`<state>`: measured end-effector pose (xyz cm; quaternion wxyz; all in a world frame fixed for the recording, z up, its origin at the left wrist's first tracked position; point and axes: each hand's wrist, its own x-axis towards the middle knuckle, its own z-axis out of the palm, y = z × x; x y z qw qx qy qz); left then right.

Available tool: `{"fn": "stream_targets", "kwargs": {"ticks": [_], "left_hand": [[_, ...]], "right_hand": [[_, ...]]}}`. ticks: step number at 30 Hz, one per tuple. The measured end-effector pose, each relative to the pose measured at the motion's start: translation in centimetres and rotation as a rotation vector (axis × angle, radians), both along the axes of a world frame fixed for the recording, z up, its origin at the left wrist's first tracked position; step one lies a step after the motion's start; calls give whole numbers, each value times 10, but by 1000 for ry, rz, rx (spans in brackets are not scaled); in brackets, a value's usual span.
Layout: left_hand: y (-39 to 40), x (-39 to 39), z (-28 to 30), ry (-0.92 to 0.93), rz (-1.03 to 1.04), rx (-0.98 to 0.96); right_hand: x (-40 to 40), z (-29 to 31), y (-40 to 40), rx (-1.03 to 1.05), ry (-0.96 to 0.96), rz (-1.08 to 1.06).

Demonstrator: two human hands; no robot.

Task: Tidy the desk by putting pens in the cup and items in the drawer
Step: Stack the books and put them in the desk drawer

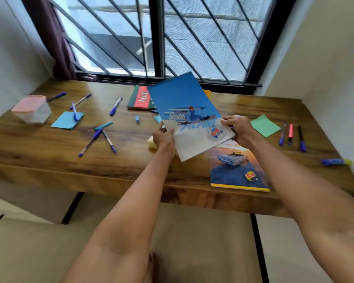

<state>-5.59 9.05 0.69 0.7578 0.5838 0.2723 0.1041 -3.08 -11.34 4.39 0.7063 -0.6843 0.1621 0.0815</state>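
Window bars back a cluttered desk (pixel 49 144) as left hand (pixel 164 137) and right hand (pixel 238 129) pinch a blue notebook's (pixel 184 107) near corners, lifting it, likely drawer-bound.

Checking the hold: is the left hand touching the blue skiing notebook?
Touching. The head view shows the left hand pinching the blue skiing notebook at its lower left edge, thumb on the cover.

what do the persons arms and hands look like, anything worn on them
Both forearms are bare all the way to the bottom of the picture; no sleeves show. The left hand and the right hand wear no gloves, and no watch, bracelet or band shows at either wrist. The picture is too blurred to tell whether there are rings on the fingers.
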Motion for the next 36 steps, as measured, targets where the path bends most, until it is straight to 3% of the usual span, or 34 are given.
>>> {"fn": "stream_targets", "kwargs": {"ticks": [7, 12, 17, 36], "left_hand": [[-79, -11, -14, 113, -296, 35], [-100, -15, -29, 236, -422, 403], [-103, -18, -43, 307, -508, 566], [-105, -10, -53, 203, -727, 915]], "right_hand": [[-24, -25, -79, -142, 70, -222], [-41, -51, -95, -263, 153, -347], [-48, -66, -98, -318, 170, -385], [-43, -86, -99, -702, 251, -444]]}}
